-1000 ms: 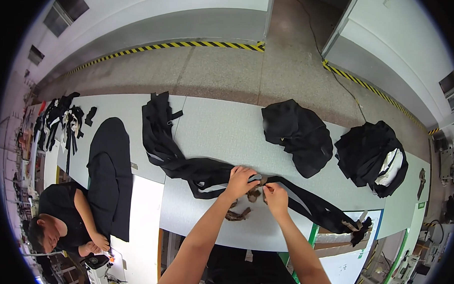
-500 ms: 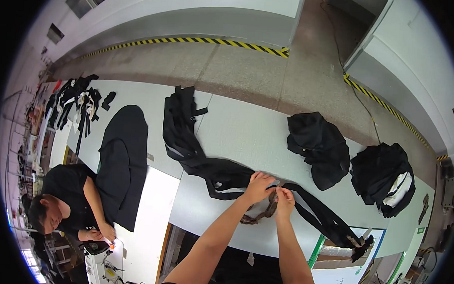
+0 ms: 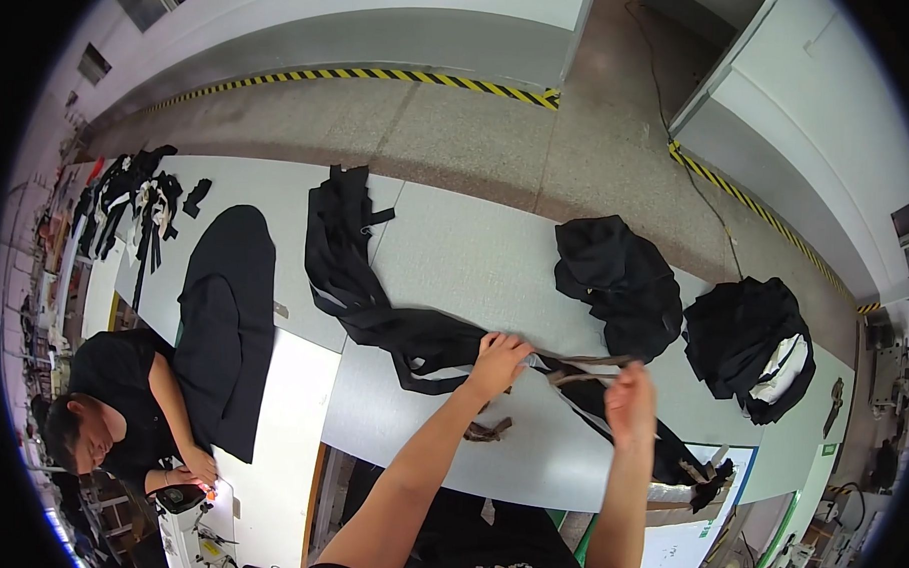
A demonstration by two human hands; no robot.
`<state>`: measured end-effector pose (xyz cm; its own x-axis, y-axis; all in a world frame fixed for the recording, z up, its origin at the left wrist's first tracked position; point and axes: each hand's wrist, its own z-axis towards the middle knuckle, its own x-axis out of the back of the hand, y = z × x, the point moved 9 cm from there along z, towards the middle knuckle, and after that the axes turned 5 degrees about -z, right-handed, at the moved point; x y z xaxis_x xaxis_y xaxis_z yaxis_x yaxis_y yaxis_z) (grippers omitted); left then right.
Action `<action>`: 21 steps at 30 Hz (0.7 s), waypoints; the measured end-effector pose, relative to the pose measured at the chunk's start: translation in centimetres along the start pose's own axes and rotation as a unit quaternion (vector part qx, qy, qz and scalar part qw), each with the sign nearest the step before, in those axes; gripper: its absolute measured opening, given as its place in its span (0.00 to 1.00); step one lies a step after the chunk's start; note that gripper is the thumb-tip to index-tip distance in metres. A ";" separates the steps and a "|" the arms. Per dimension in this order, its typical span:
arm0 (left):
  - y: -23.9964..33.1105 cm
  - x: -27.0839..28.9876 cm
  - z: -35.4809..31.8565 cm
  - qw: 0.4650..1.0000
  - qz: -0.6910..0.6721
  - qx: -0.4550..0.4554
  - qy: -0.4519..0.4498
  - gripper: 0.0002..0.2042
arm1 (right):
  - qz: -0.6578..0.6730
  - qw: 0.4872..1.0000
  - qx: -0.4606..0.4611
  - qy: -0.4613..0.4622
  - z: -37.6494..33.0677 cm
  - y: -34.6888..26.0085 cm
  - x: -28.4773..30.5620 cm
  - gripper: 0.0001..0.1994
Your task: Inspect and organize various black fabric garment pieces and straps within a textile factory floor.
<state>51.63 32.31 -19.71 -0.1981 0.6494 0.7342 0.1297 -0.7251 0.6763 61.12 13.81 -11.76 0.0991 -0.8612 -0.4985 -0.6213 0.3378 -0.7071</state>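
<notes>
A long bundle of black fabric strips [image 3: 423, 338] runs across the grey table, from its far edge toward the near right. My left hand [image 3: 499, 366] is closed over the middle of this bundle, its fingers curled on the cloth. To the right of it, my right hand [image 3: 629, 408] is raised and slightly blurred, pinching the end of a thin brown strip [image 3: 583, 376]. That strip stretches from beside my left hand to my right fingers. More brown strip [image 3: 487, 431] lies loose on the table below my left wrist.
Two black fabric heaps [image 3: 620, 285] [image 3: 748, 344] sit at the right; the farther-right one shows a white patch. At left, a person [image 3: 120, 413] works by a sewing machine [image 3: 191, 525], beside a large black cloth piece [image 3: 228, 326]. Black and white scraps [image 3: 137, 198] lie at the far left.
My right hand has moved right, away from my left hand, drawing the brown strip out. The hanging brown loop between my hands has opened out. My left hand stays on the black bundle.
</notes>
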 end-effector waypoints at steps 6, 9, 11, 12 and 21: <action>-0.5 1.3 0.5 0.999 0.034 -0.011 -0.040 0.16 | -0.308 0.933 0.180 -0.052 -5.6 -11.3 -4.1 0.05; -0.9 1.8 0.1 0.992 0.106 -0.037 -0.053 0.18 | -0.530 0.837 0.004 -0.136 -6.4 -3.0 -4.7 0.05; -1.0 4.1 -0.3 0.984 0.158 -0.063 0.054 0.20 | -0.673 0.711 0.028 -0.201 -6.8 4.1 -4.6 0.14; -1.2 4.6 -0.5 0.983 0.166 -0.041 0.066 0.18 | -0.716 0.667 0.053 -0.201 -7.2 7.3 -4.7 0.16; 4.1 3.9 -9.9 0.993 -0.085 -0.073 0.043 0.16 | -0.720 0.625 0.177 -0.245 -10.7 23.0 -3.7 0.14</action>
<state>41.75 29.55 -14.68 -0.2875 0.7480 0.5983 -0.0530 -0.6361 0.7698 38.13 20.71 -20.83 0.6377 -0.1795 0.7491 0.5877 -0.5153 -0.6238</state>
